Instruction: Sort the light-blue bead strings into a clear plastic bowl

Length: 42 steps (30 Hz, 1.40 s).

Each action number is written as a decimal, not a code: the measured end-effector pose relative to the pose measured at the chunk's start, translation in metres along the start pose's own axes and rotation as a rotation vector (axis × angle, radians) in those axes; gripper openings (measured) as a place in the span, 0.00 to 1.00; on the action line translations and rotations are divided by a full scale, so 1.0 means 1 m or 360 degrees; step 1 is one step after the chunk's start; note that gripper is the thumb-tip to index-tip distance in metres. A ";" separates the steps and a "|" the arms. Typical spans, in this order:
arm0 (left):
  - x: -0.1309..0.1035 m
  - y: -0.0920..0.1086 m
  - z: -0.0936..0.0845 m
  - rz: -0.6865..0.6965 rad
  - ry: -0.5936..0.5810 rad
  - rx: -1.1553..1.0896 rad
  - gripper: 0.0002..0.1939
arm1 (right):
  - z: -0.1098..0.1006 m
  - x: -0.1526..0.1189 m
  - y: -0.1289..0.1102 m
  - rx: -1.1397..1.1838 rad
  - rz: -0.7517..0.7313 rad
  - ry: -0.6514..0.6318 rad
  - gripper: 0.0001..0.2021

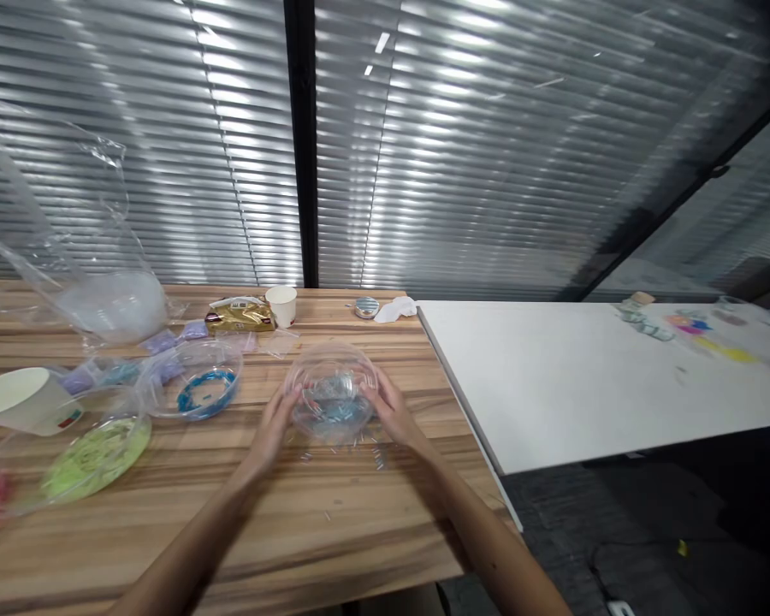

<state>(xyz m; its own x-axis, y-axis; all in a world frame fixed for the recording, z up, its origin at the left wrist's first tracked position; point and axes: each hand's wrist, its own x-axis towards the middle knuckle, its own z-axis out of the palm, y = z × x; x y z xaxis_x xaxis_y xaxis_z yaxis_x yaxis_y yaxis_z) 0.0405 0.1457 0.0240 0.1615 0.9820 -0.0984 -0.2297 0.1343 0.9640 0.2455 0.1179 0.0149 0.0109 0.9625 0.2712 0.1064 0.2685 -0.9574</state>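
Between my two hands is a clear plastic bowl [308,370] with small pale-blue pieces [341,411] in its bottom. My left hand [277,417] grips the bowl's left side, while my right hand [393,411] has its fingers round the right side. Whether the bowl touches the table cannot be made out. Small thin tube-like bits [378,459] lie scattered on the wood just in front of it. To the left stands another clear bowl [236,364], holding a ring of darker blue pieces [192,402].
Left on the wooden table [282,530] are a bowl of yellow-green pieces [96,458], a tipped paper cup [19,402] and small purple bags [160,341]. Behind stand a gold packet [239,314], an upright paper cup [282,305] and a round tin [366,307]. A white tabletop [552,385] adjoins on the right.
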 end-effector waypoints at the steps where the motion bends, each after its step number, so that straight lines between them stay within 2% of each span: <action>1: 0.002 0.003 -0.001 -0.0068 0.0040 -0.0110 0.28 | -0.003 0.001 0.000 -0.0005 0.0020 0.0009 0.21; 3: 0.007 0.008 -0.004 -0.0133 0.0117 -0.0313 0.23 | -0.009 0.002 0.001 -0.0097 0.0022 0.0018 0.18; 6: 0.014 0.015 -0.011 -0.0128 0.0240 -0.0512 0.16 | -0.020 0.005 0.007 -0.0475 -0.0086 -0.0033 0.11; 9: 0.017 0.018 -0.015 -0.0163 0.0338 -0.0626 0.16 | -0.028 0.006 0.012 -0.0835 -0.0125 -0.0189 0.06; 12: 0.016 0.020 -0.015 -0.0246 0.0328 -0.0703 0.18 | -0.030 0.005 0.015 -0.0993 -0.0120 -0.0350 0.08; 15: 0.015 0.022 -0.013 -0.0282 0.0307 -0.0711 0.19 | -0.026 0.004 0.016 -0.1049 -0.0192 -0.0430 0.07; 21: 0.016 0.020 -0.014 -0.0100 0.0405 -0.0541 0.15 | -0.020 0.003 0.017 -0.1103 -0.0307 -0.0535 0.07; 25: 0.017 0.014 -0.013 -0.0063 0.0414 -0.0449 0.17 | -0.020 0.003 0.020 -0.1089 -0.0307 -0.0586 0.08; 35: 0.016 0.004 -0.009 -0.0067 0.0386 -0.0296 0.18 | -0.014 0.001 0.019 -0.1168 -0.0362 -0.0538 0.07; 42: 0.013 0.001 -0.010 -0.0061 0.0246 -0.0235 0.24 | -0.018 0.003 0.016 -0.1309 -0.0377 -0.0432 0.05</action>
<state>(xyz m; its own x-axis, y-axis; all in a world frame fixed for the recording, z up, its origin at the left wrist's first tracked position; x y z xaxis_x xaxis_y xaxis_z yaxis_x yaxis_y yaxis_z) 0.0329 0.1604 0.0216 0.0265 0.9829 -0.1821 -0.3659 0.1791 0.9133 0.2656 0.1242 0.0026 -0.3263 0.8895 0.3198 0.7557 0.4487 -0.4771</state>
